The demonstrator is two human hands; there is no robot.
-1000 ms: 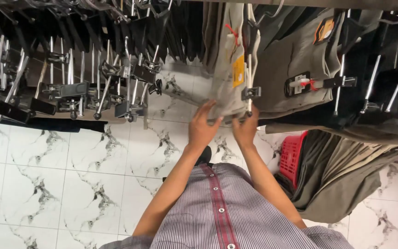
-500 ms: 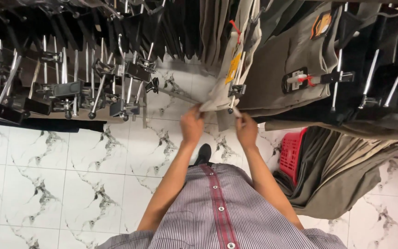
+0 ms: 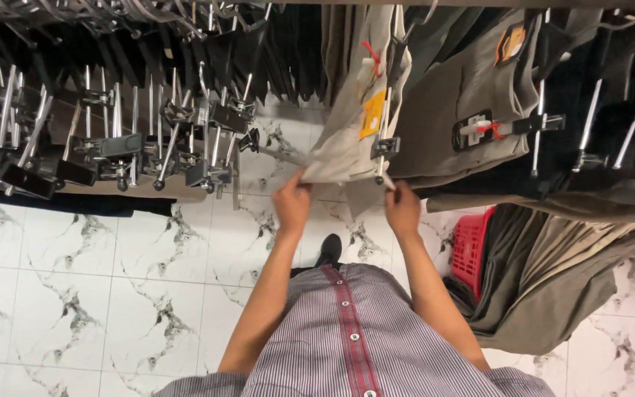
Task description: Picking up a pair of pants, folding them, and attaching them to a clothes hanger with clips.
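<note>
A pair of beige trousers (image 3: 350, 110) hangs from a clip hanger (image 3: 384, 147) on a rail above me, with a yellow tag on it. My left hand (image 3: 292, 202) grips the lower edge of this garment at its left corner. My right hand (image 3: 403, 206) holds the same edge at its right corner, just below the hanger's clip. Both arms reach up from my striped shirt (image 3: 347, 345).
Several empty metal clip hangers (image 3: 112, 140) hang at the left. Olive and dark trousers (image 3: 472, 95) hang at the right. A red plastic basket (image 3: 472, 250) with draped brown and beige garments (image 3: 545, 279) stands on the marble-patterned tile floor (image 3: 75, 279). A black shoe (image 3: 330, 248) shows below.
Both hands have shifted slightly apart along the garment's lower edge, and the beige trousers now hang a little further right and higher in view.
</note>
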